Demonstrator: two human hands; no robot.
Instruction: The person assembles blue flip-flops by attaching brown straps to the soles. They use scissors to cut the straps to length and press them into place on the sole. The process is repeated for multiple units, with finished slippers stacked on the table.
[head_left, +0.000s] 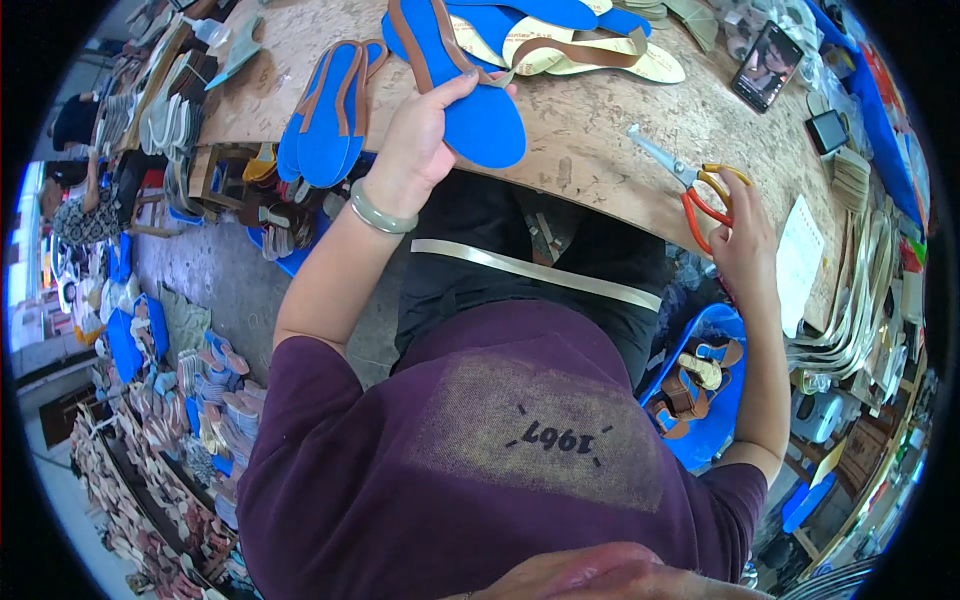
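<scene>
My left hand (420, 130) grips a blue insole (485, 125) edged with a brown strip, thumb on top, over the table's near edge. A loose end of the strip curls beside my fingers. In my right hand (745, 235) are scissors (690, 180) with orange and yellow handles, blades pointing up and left over the table. Left of the held insole lies a stack of blue insoles (320, 130) with brown strips, overhanging the edge. Beyond my left hand, more blue and cream insoles (640, 62) lie overlapped, one with a brown strip across it.
The worn wooden table (580, 150) carries a phone (768, 65) with a lit screen, a small black box (827, 131) and a white sheet (800, 255). Bundled strips (855, 290) line the right. A blue basin (715, 440) with shoe parts stands below. Shoe parts (160, 450) pile up at lower left.
</scene>
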